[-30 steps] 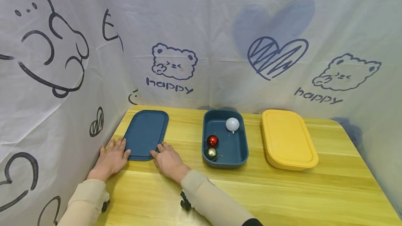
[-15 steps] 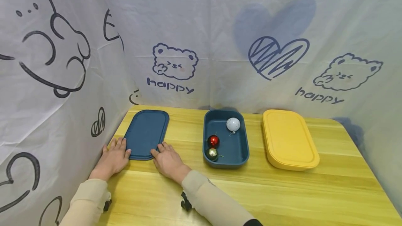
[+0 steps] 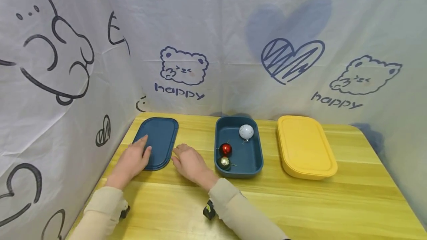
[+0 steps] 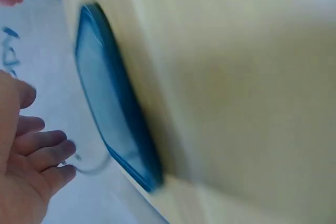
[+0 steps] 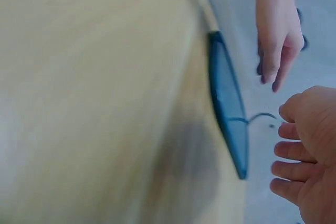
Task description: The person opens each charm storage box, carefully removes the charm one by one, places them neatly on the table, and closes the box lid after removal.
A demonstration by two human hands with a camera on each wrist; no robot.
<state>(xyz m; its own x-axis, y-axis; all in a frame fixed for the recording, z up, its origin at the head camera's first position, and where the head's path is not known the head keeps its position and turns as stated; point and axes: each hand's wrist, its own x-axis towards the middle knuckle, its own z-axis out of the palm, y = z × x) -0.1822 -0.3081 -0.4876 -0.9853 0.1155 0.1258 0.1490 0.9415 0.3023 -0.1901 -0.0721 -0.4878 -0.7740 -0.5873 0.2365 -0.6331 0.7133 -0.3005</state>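
Note:
A flat dark blue lid (image 3: 158, 136) with rounded corners lies on the wooden table at the left. Above its near left part is my left hand (image 3: 131, 160), fingers extended and holding nothing. My right hand (image 3: 192, 164) is just right of the lid's near right edge, fingers loosely bent, nothing in its grip. In the left wrist view a gap shows between the left fingers (image 4: 50, 153) and the lid (image 4: 113, 98). The right wrist view likewise has the right fingers (image 5: 289, 163) apart from the lid (image 5: 228, 108).
Right of the hands stands a dark blue box (image 3: 238, 175) without a lid. It holds a white ball ornament (image 3: 246, 132), a red one (image 3: 225, 149) and a gold-green one (image 3: 224, 163). Farther right is a yellow lidded box (image 3: 307, 145). A printed cloth (image 3: 233, 95) hangs behind the table.
Both hands have left the lid's edges. The left hand has risen and moved right over the lid; the right hand has moved right, away from it. The lid has stayed in place.

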